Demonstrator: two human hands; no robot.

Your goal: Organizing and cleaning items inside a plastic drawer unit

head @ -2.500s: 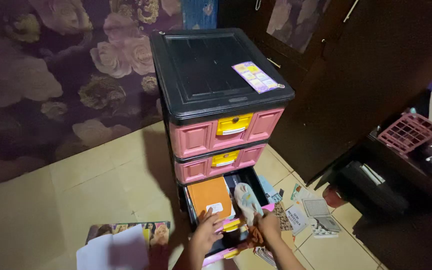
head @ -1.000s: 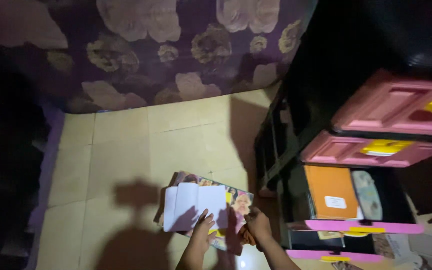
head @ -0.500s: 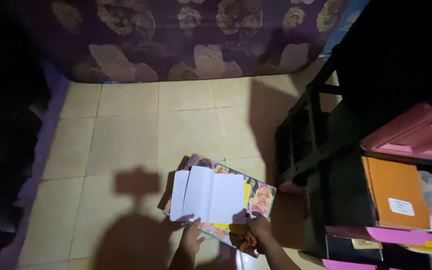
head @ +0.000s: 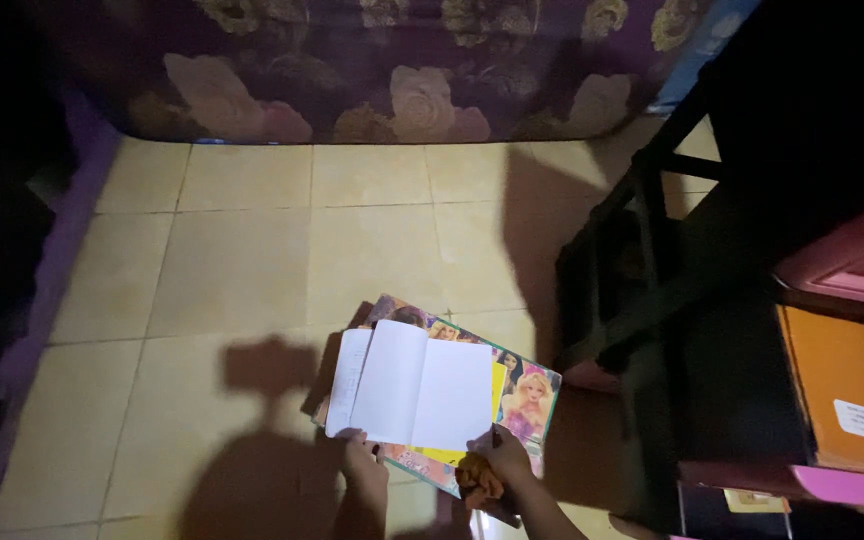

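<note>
White pages held over a tiled floor

Both hands sit at the bottom edge of the head view. The left hand [head: 360,462] grips the near left corner of an open white booklet [head: 414,385], fingers curled over its lower edge. The right hand [head: 500,465] pinches the near right corner of the same stack and also has a small orange cloth [head: 476,484] bunched against its palm; how tightly the cloth is held cannot be told in the dim light. The booklet lies open with blank pale pages facing up, tilted slightly so its spine runs away from the person. Directly beneath it is a yellow sheet [head: 497,385], only a strip showing at the right edge, and under that a colourful illustrated book [head: 530,398] with cartoon figures on its cover, sticking out on the right and at the far corner. The whole stack is just above or resting on the beige tiled floor [head: 232,260]; contact cannot be judged. To the right, a drawer unit [head: 712,300] stands in shadow, with an orange notebook [head: 842,390] lying in an open drawer and a pink drawer front [head: 852,488] below it. Farthest off, a dark floral mattress [head: 392,80] runs along the top of the view
</note>
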